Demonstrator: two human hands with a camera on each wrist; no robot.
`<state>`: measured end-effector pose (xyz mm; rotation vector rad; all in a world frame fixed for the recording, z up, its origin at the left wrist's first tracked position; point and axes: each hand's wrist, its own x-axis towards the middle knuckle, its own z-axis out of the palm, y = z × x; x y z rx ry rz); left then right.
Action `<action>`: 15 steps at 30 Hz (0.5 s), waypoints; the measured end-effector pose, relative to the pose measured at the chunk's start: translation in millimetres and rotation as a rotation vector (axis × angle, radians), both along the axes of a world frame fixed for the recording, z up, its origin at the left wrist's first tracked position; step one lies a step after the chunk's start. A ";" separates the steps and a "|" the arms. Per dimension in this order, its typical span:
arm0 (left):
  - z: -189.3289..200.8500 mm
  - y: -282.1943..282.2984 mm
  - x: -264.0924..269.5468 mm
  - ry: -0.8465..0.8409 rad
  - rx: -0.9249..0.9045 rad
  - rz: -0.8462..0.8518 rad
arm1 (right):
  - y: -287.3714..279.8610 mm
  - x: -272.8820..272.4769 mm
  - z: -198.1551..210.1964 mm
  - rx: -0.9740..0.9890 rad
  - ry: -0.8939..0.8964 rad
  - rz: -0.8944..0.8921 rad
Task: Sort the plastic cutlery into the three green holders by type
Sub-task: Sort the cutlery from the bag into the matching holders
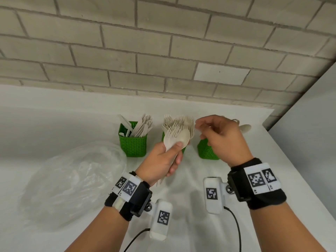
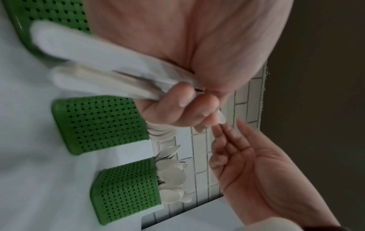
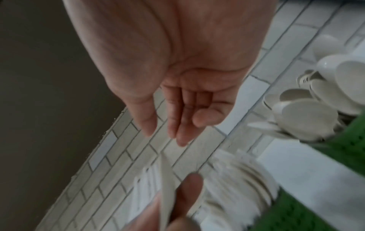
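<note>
Three green holders stand in a row on the white table. The left holder (image 1: 133, 142) has knives, the middle holder (image 1: 184, 150) forks, and the right holder (image 1: 207, 151) spoons (image 3: 308, 118). My left hand (image 1: 174, 153) grips a small bunch of cutlery (image 1: 177, 138) in front of the middle holder, a spoon and a fork showing on top. In the left wrist view its handles (image 2: 94, 68) fan out from the fist. My right hand (image 1: 201, 130) hovers empty above the right holder, fingers relaxed and apart (image 3: 183, 118), close to the bunch.
A crumpled clear plastic bag (image 1: 72, 179) lies on the table to the left of the holders. A brick wall (image 1: 163, 51) runs behind them. The table's right edge (image 1: 294, 160) passes just beyond the spoon holder.
</note>
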<state>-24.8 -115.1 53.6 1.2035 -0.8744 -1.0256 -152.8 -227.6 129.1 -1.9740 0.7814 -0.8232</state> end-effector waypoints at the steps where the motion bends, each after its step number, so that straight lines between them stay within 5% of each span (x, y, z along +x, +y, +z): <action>1: -1.2 0.8 -0.7 -0.023 0.001 -0.010 | 6.3 1.2 -0.7 0.019 0.026 0.043; 5: -3.4 1.8 -5.9 -0.027 -0.004 -0.044 | 18.5 1.9 -12.1 -0.002 0.044 0.074; 11: -10.7 8.7 6.1 0.054 0.065 0.113 | -28.7 -31.5 30.6 -0.336 -0.156 -0.302; 15: -11.2 12.2 10.6 0.177 0.080 0.105 | -55.5 -49.0 45.5 -0.590 -0.108 -0.408</action>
